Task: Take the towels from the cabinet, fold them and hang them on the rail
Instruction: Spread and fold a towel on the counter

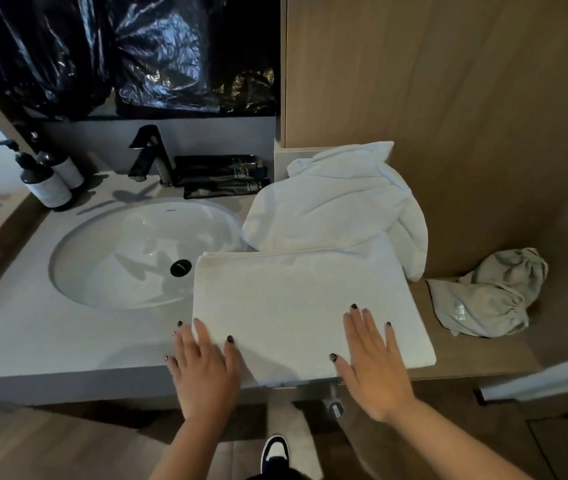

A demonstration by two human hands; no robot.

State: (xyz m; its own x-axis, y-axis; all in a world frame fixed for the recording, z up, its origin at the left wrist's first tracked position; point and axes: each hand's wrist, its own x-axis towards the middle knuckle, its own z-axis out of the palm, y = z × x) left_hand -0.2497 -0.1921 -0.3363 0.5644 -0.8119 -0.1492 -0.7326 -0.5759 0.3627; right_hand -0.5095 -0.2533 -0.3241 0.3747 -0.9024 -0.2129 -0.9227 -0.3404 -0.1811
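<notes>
Folded white towel (pixel 305 306) lay flat on the vanity surface (pixel 67 334) just right of the sink (pixel 119 251), its near edge overhanging the front lip. Both hands pressed it flat, fingers straight, no grip on anything — left hand (pixel 204 368) at the near-left corner, right hand (pixel 374 368) on the near-right part. Unfolded towel (pixel 338 199) sat bunched behind, touching the folded one. Risks: the overhang could slip off if pressure lifted; the left edge could slide into the sink; picking it up one-handed would likely undo the fold. Rail not in view.
</notes>
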